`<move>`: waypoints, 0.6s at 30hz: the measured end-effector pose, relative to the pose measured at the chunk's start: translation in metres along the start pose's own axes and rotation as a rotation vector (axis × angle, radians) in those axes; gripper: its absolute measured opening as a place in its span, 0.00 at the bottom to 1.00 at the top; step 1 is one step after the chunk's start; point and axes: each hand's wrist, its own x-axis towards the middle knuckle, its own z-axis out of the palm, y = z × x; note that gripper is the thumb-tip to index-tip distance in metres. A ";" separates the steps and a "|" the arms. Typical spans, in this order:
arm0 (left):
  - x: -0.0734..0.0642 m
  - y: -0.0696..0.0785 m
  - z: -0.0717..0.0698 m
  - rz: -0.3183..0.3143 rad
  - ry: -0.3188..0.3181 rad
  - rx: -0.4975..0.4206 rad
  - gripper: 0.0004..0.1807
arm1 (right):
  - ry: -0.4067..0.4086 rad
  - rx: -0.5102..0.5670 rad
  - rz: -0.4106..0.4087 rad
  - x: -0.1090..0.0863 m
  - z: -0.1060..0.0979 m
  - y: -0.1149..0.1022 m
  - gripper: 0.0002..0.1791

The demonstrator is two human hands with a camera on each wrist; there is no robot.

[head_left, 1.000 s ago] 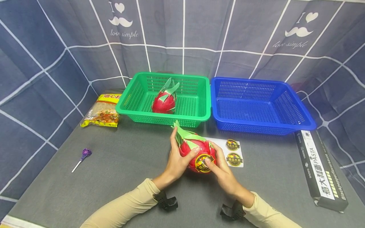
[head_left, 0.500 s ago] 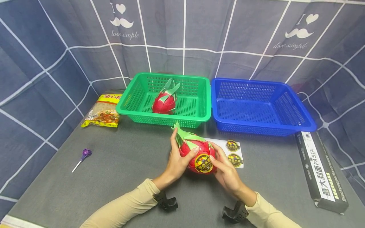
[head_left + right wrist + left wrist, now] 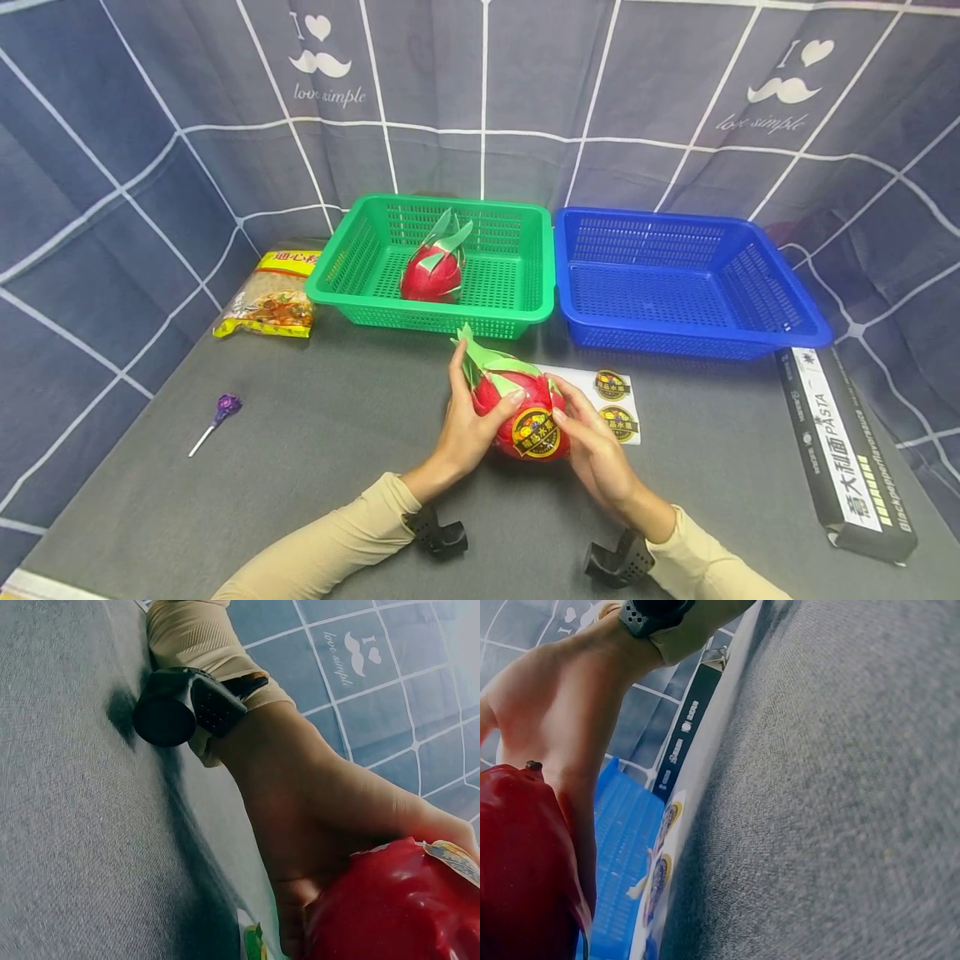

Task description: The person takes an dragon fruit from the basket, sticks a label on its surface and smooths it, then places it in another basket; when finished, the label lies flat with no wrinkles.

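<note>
A red dragon fruit (image 3: 525, 390) with green leaf tips is held between both hands at the middle of the table. A round black-and-gold sticker (image 3: 536, 433) lies on its near side. My left hand (image 3: 468, 421) grips the fruit from the left, thumb across its front. On the right side my right hand (image 3: 596, 442) holds it, with the thumb at the sticker's edge. The left wrist view shows the right hand (image 3: 562, 712) behind the fruit (image 3: 525, 870). In the right wrist view, the left hand (image 3: 300, 795) curves round the fruit (image 3: 390, 907).
Behind the hands stands a green basket (image 3: 427, 312) with another dragon fruit (image 3: 432, 273) inside. A blue basket (image 3: 675, 340) is beside it. A white sticker sheet (image 3: 632, 408) lies right of the fruit. Also around are a lollipop (image 3: 223, 408), a pasta bag (image 3: 273, 296) and a pasta box (image 3: 843, 450).
The right thumb has slid off the middle of the sticker to its right edge, and the right hand has shifted slightly. The left hand keeps its grip on the dragon fruit.
</note>
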 end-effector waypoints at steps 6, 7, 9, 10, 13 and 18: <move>0.000 0.002 0.000 -0.011 -0.053 -0.003 0.53 | 0.084 -0.199 -0.009 0.001 0.000 -0.003 0.23; 0.000 0.002 0.000 -0.018 -0.069 -0.003 0.53 | 0.099 -0.265 -0.007 0.001 -0.001 -0.003 0.23; -0.001 0.003 0.001 -0.029 -0.101 -0.002 0.54 | 0.119 -0.409 -0.013 0.001 -0.003 -0.004 0.24; -0.001 0.003 0.001 -0.034 -0.117 0.001 0.54 | 0.124 -0.478 -0.013 0.002 -0.005 -0.004 0.24; -0.003 0.003 0.001 -0.036 -0.153 0.023 0.55 | 0.113 -0.647 -0.016 0.002 -0.010 -0.004 0.27; -0.004 0.001 0.002 -0.007 -0.183 0.036 0.55 | 0.056 -0.814 0.002 0.004 -0.017 -0.005 0.37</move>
